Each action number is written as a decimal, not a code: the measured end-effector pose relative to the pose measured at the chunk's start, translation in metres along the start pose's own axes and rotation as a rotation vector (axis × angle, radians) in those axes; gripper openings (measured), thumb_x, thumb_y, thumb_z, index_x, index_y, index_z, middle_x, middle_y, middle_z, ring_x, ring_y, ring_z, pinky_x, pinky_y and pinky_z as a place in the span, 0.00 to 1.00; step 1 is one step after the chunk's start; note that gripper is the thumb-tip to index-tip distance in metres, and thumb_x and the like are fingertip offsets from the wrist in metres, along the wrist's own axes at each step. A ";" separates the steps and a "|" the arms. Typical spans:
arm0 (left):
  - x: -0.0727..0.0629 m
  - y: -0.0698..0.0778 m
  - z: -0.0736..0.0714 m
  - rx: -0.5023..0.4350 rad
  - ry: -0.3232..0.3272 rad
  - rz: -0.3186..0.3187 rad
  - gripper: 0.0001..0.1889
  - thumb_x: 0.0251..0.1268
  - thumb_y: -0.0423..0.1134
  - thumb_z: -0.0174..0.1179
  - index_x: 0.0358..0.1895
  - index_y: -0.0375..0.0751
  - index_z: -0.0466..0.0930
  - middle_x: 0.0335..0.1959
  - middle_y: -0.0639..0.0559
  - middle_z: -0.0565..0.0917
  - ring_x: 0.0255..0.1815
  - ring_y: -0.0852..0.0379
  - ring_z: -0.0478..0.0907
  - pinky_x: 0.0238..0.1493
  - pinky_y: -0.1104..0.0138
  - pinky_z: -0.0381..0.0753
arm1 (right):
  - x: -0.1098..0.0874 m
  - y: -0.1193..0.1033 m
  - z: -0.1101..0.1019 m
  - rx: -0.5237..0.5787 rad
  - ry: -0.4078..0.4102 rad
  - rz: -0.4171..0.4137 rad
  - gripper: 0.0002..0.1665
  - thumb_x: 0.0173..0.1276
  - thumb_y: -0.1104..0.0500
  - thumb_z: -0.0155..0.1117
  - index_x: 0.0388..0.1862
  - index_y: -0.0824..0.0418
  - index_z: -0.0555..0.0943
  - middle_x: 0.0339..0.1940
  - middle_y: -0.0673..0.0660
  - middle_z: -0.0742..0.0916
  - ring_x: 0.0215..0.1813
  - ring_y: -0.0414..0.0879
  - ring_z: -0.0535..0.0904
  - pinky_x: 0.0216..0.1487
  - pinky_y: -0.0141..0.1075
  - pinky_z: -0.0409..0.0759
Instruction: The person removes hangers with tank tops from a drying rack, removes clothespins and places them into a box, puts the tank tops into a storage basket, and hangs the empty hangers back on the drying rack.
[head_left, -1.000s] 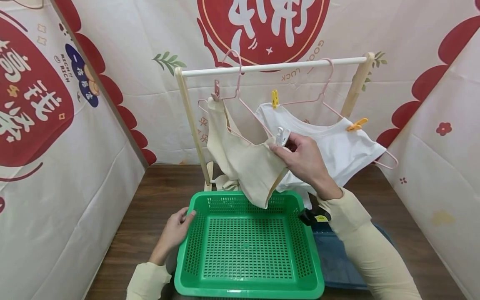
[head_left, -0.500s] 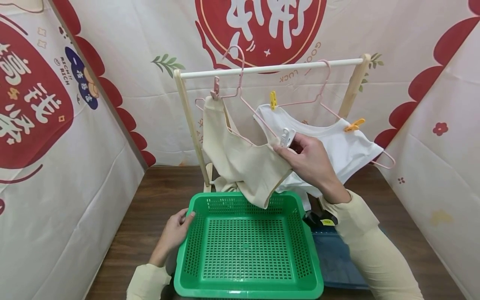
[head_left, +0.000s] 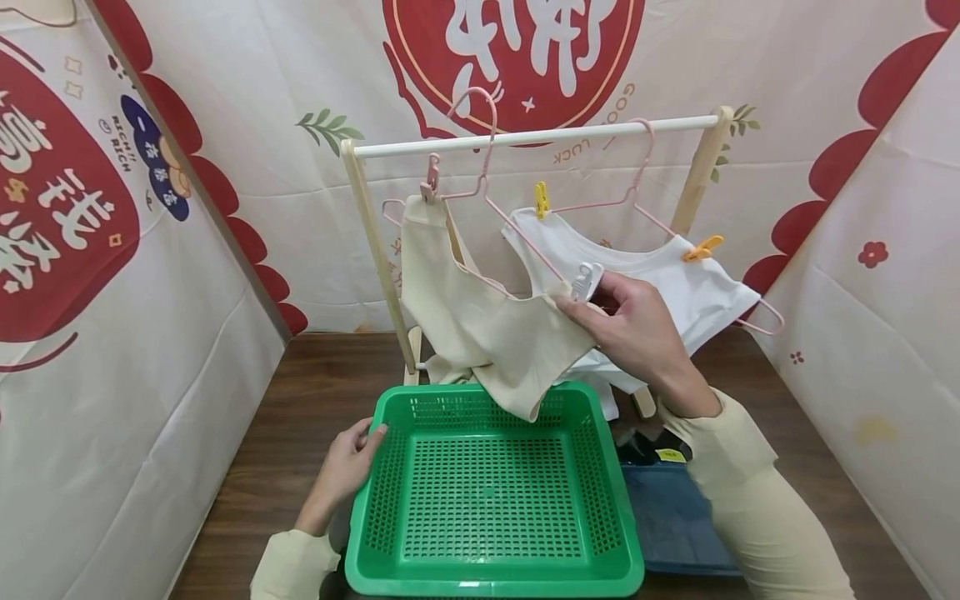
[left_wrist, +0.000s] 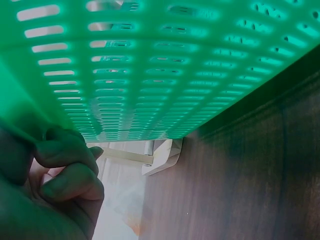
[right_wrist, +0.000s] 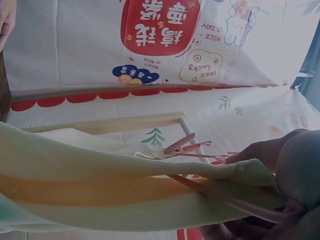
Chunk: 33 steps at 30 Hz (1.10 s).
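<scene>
A beige sleeveless top (head_left: 498,333) hangs from a pink hanger (head_left: 517,229), with a pink clothespin (head_left: 430,177) on its left shoulder. My right hand (head_left: 637,325) pinches its other shoulder, where the hanger's arm ends. A white clothespin (head_left: 586,282) stands at those fingertips; whether it grips the cloth cannot be made out. From the right wrist side, the fingers hold the top's edge (right_wrist: 250,172) with the hanger arm (right_wrist: 240,202) inside it. My left hand (head_left: 348,462) holds the left rim of a green basket (head_left: 491,579), its fingers (left_wrist: 75,182) curled at the basket wall.
A white top (head_left: 667,275) hangs to the right with a yellow clothespin (head_left: 541,200) and an orange one (head_left: 702,248). The wooden rack's white rail (head_left: 570,133) spans behind. A dark blue tray (head_left: 675,529) lies right of the basket, partly under my right forearm. Printed cloth walls surround the table.
My right hand has drawn the beige top's shoulder and the white clothespin right and slightly down. The hanger has swung a little to the right. My left hand stays at the basket.
</scene>
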<state>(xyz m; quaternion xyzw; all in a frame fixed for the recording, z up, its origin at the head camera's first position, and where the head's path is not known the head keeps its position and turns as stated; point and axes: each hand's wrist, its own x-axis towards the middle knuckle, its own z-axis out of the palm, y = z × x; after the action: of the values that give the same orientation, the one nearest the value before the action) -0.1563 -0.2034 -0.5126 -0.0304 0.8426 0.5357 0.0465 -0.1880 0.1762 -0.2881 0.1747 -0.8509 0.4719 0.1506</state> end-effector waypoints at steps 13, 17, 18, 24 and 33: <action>0.000 -0.001 0.000 -0.009 -0.003 0.006 0.23 0.77 0.51 0.51 0.65 0.40 0.73 0.20 0.46 0.81 0.19 0.50 0.83 0.21 0.61 0.82 | -0.010 -0.004 -0.011 -0.009 -0.024 0.018 0.16 0.68 0.53 0.69 0.48 0.63 0.84 0.39 0.59 0.87 0.35 0.41 0.85 0.31 0.30 0.82; 0.000 0.000 0.000 -0.012 -0.005 0.010 0.23 0.77 0.50 0.51 0.65 0.40 0.73 0.20 0.46 0.81 0.18 0.50 0.83 0.20 0.61 0.82 | -0.015 -0.006 -0.015 -0.005 -0.025 0.033 0.15 0.68 0.53 0.69 0.47 0.63 0.84 0.39 0.59 0.87 0.34 0.41 0.85 0.31 0.31 0.83; 0.000 0.000 0.000 -0.013 -0.005 0.010 0.23 0.77 0.50 0.51 0.65 0.40 0.73 0.20 0.46 0.81 0.18 0.50 0.83 0.20 0.61 0.81 | -0.015 -0.007 -0.016 -0.007 -0.022 0.035 0.15 0.68 0.53 0.69 0.47 0.63 0.84 0.39 0.59 0.87 0.34 0.41 0.85 0.31 0.31 0.83; -0.001 0.000 0.000 -0.020 -0.008 0.007 0.23 0.77 0.50 0.51 0.65 0.40 0.73 0.20 0.46 0.81 0.18 0.50 0.83 0.20 0.61 0.82 | -0.020 -0.007 -0.023 -0.030 -0.026 0.031 0.17 0.68 0.55 0.69 0.51 0.63 0.84 0.40 0.59 0.87 0.34 0.41 0.85 0.32 0.30 0.83; 0.000 -0.001 0.000 -0.014 -0.007 0.016 0.23 0.77 0.51 0.51 0.66 0.40 0.72 0.19 0.47 0.81 0.18 0.50 0.83 0.20 0.61 0.82 | -0.027 -0.009 -0.030 -0.047 -0.017 0.037 0.14 0.67 0.55 0.70 0.47 0.61 0.85 0.36 0.57 0.88 0.31 0.40 0.84 0.30 0.30 0.81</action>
<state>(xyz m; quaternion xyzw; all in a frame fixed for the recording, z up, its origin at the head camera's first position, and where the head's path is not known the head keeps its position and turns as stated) -0.1559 -0.2040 -0.5133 -0.0220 0.8389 0.5419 0.0449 -0.1575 0.2013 -0.2776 0.1591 -0.8661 0.4530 0.1388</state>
